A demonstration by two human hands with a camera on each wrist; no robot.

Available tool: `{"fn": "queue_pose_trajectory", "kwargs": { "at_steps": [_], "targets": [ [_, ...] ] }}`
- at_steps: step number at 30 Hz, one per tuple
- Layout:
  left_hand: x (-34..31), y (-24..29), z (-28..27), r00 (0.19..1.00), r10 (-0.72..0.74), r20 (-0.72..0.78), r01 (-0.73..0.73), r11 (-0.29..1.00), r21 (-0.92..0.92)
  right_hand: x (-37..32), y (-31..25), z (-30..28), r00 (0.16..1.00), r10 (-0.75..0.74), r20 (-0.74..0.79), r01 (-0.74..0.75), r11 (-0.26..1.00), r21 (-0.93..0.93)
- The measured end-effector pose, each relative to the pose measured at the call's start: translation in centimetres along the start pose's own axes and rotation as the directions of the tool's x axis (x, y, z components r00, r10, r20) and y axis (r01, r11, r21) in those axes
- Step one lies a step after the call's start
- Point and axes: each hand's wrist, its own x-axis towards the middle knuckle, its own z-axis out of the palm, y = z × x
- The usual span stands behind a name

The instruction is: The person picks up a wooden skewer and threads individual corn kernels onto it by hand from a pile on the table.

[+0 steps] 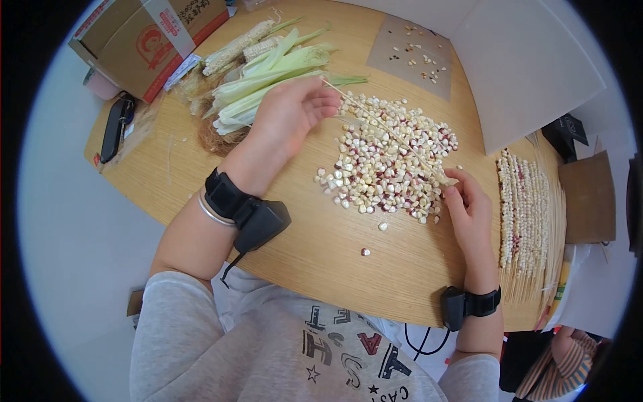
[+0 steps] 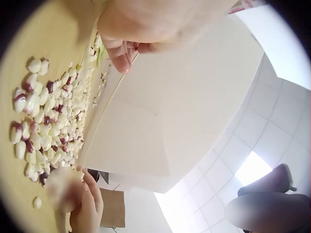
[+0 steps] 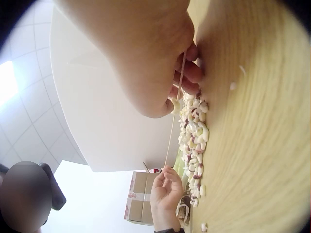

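Note:
A thin stick [image 1: 378, 119] stretches between both hands above a pile of white and dark red corn kernels [image 1: 388, 154]. My left hand [image 1: 295, 110] pinches its far end beside the green husks. At the near end, my right hand [image 1: 469, 211] holds the stick between thumb and fingers. In the right wrist view, a pale kernel [image 3: 176, 106] sits on the stick by the right fingertips, and the stick's end runs back under the palm. To the right lies a row of sticks strung with kernels [image 1: 522, 214], their bare ends pointing toward me.
Corn husks [image 1: 268, 87] and cobs [image 1: 234, 50] lie at the back left by a cardboard box [image 1: 151, 47]. A grey sheet [image 1: 395, 50] with scattered kernels lies at the back. White panels [image 1: 529, 67] stand behind. A striped sleeve [image 1: 562, 362] shows at lower right.

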Motion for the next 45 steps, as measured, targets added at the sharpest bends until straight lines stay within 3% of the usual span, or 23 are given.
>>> {"fn": "queue_pose_trajectory", "kwargs": {
  "at_steps": [4,8,16,34,45],
  "targets": [
    [0.1,0.1,-0.1,0.995,0.06,-0.074,-0.063,0.997,-0.037,0.2,1.1,0.1,0.998,-0.048,-0.042,0.045,0.998,-0.05],
    [0.2,-0.1,-0.3,0.996,0.065,-0.059,-0.068,0.996,-0.056,0.2,1.4,0.2,0.997,-0.065,-0.032,0.064,0.997,-0.04],
    [0.5,0.1,-0.6,0.999,-0.016,-0.044,0.011,0.995,-0.095,0.2,1.7,0.4,0.989,-0.142,-0.051,0.137,0.987,-0.087],
    [0.4,0.1,-0.3,0.999,-0.009,0.036,0.013,0.992,-0.126,0.2,1.5,0.1,0.991,-0.129,-0.041,0.121,0.98,-0.161],
    [0.2,0.1,-0.2,0.998,0.036,0.051,-0.032,0.996,-0.087,0.3,2.1,0.2,0.992,-0.115,-0.043,0.11,0.989,-0.097]
  ]
}}
